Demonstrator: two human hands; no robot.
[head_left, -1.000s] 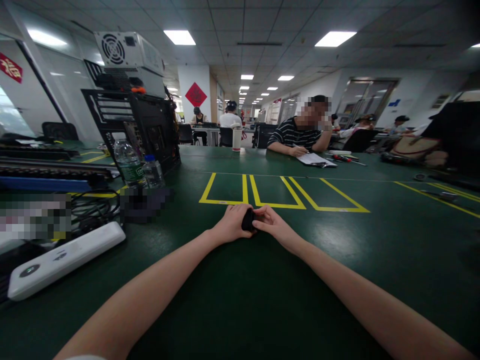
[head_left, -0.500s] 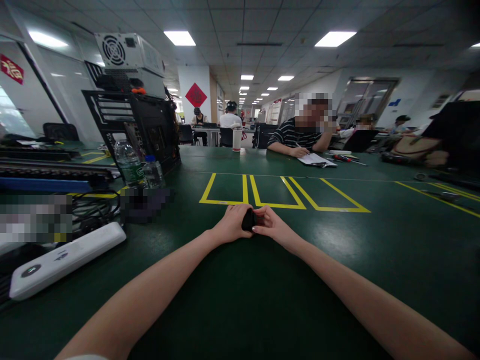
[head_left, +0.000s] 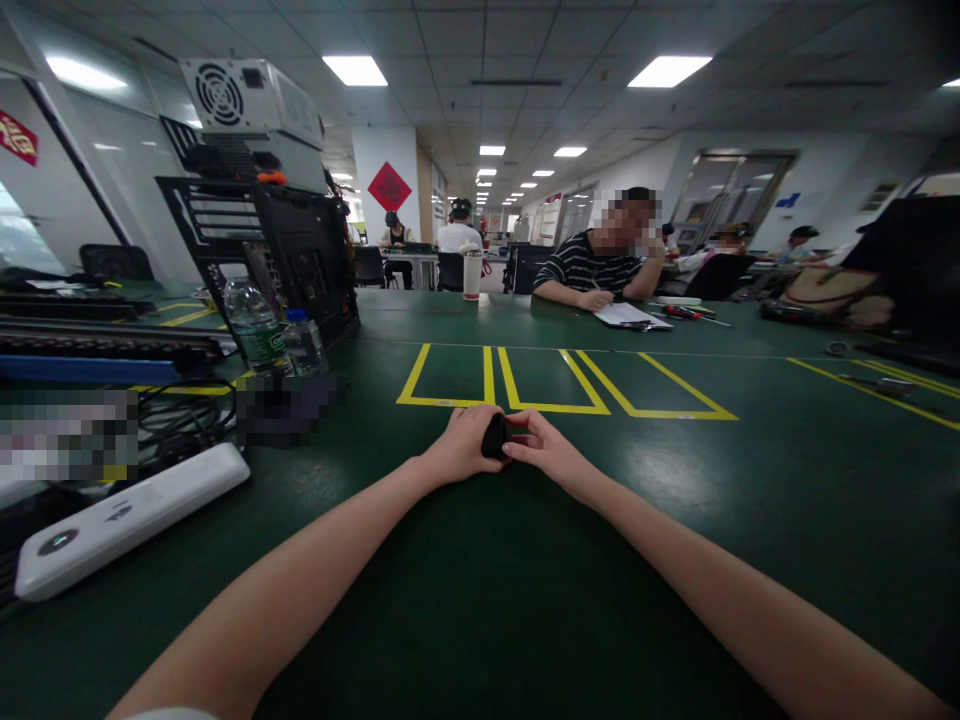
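Just in front of the yellow tape frames, my left hand (head_left: 466, 446) is wrapped round a small black rounded object (head_left: 494, 437). Its exact kind cannot be made out, since the fingers cover most of it. From the other side my right hand (head_left: 541, 442) comes in with thumb and fingers bent, their tips closed on the object's right side. Both forearms reach forward low over the green tabletop (head_left: 480, 590).
Yellow tape frames (head_left: 553, 409) mark the table. On the left are a white power strip (head_left: 135, 520), cables, two plastic bottles (head_left: 255, 325) and an open computer case (head_left: 300, 260). A person in a striped shirt (head_left: 581, 268) writes on a clipboard (head_left: 631, 316) opposite.
Both hands stay in place around the black object. My right fingers and thumb shift slightly against its side. The whole view moves a little.
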